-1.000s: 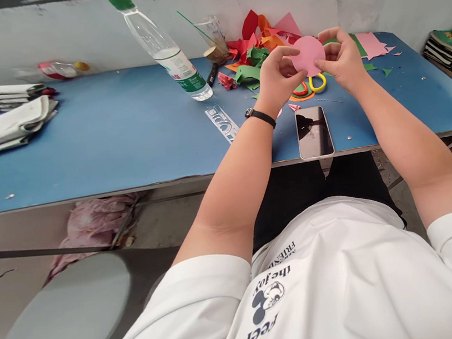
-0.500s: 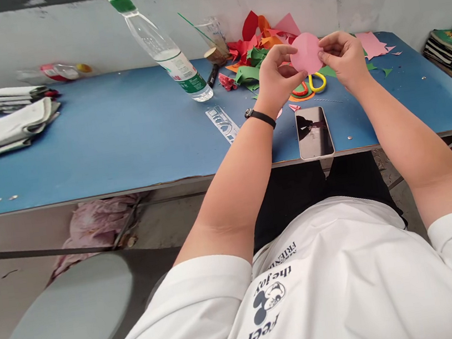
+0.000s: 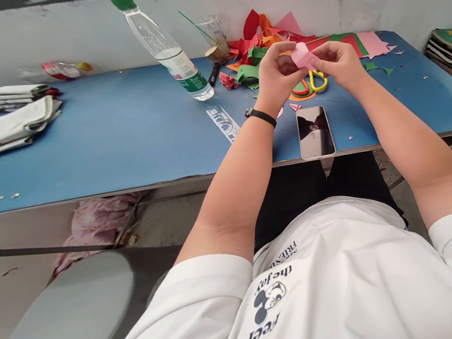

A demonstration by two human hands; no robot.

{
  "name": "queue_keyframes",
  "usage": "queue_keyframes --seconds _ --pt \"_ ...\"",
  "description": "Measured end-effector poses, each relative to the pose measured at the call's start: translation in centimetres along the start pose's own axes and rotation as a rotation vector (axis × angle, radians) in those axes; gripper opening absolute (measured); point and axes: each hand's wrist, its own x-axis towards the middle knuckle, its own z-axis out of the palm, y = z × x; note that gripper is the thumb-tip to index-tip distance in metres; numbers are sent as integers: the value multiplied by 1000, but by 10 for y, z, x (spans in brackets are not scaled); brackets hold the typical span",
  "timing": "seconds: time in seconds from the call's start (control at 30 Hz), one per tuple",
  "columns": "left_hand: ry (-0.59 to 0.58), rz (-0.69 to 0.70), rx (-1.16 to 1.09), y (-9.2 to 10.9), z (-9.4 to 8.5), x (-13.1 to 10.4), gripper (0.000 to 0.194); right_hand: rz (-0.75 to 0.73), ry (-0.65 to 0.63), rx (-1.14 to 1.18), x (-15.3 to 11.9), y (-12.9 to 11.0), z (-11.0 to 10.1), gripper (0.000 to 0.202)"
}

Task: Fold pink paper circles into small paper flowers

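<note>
A pink paper circle [image 3: 302,56], bent over on itself, is held above the table between my two hands. My left hand [image 3: 279,69] grips its left edge between thumb and fingers. On the other side, my right hand [image 3: 337,61] pinches the paper with thumb and forefinger. Just beneath are scissors [image 3: 318,81] with a yellow and a red-orange handle loop; their blades are hidden. A phone [image 3: 315,131] lies near the table's front edge, below the hands. Green paper scraps [image 3: 247,74] and a small crumpled red-pink paper piece [image 3: 228,81] are to the left of my left hand.
A tilted-looking water bottle [image 3: 170,54] stands left of the hands, with a clear ruler [image 3: 223,122] in front. Red and orange scraps [image 3: 250,28] pile against the wall. Folded papers [image 3: 2,131] lie on the blue table [image 3: 128,132] at left; a stool [image 3: 66,321] stands below.
The pink paper circle was spread flat between my hands and is now bent over into a smaller shape. My right hand has moved slightly left and its fingers have turned inward.
</note>
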Motion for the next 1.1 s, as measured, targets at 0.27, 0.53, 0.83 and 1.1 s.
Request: queue_keyframes --seconds 0.27,0.53,0.83,1.1 --pt "-10 -14 9 10 2 -1 52 -21 -56 -152 -6 -11 4 35" --pt "70 -82 19 36 3 -9 43 -4 19 -171 -15 -22 5 37" --pt "-40 -172 -67 42 3 -15 44 15 -6 -89 -16 -20 7 42" --pt "-97 -204 -88 41 3 -16 44 0 1 -60 -15 -23 3 36"
